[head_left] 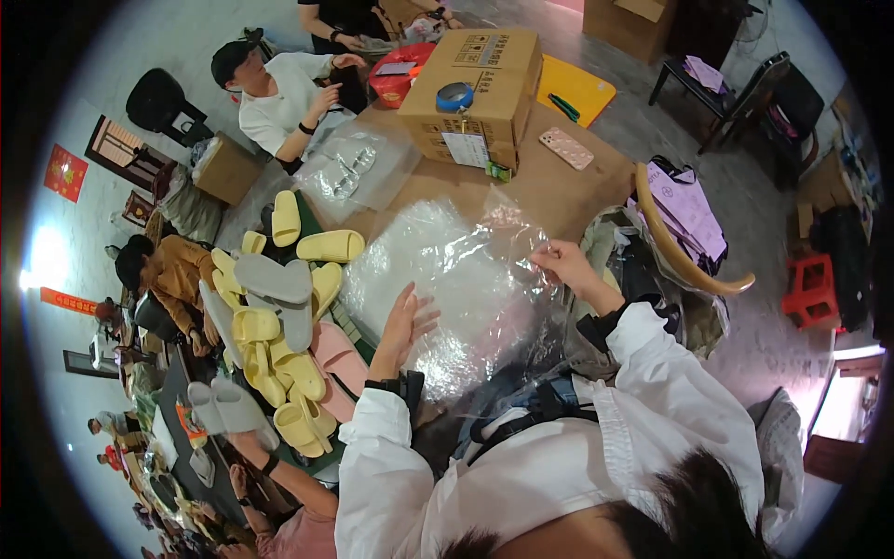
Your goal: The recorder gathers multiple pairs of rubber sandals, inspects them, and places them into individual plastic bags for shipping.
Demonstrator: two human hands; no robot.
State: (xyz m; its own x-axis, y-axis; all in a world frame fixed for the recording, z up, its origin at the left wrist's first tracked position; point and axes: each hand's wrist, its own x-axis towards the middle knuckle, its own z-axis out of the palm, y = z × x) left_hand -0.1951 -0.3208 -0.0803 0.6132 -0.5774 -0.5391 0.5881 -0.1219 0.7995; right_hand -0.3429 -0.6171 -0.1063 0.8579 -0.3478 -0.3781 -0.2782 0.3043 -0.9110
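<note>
Transparent plastic bags lie in a loose, shiny heap on the table in front of me. My right hand pinches the edge of one plastic bag between thumb and fingertips at the heap's right side. Over the near left part of the bags, my left hand is open with its fingers spread; whether it touches the film I cannot tell. Beside it on the left is a pile of slippers, with a yellow slipper, a grey slipper and a pink slipper among them.
A cardboard box carries a blue tape roll. Right of it lies a phone. A curved wooden rail borders my right side. Across the table sits a co-worker; at lower left another person's hand holds grey slippers.
</note>
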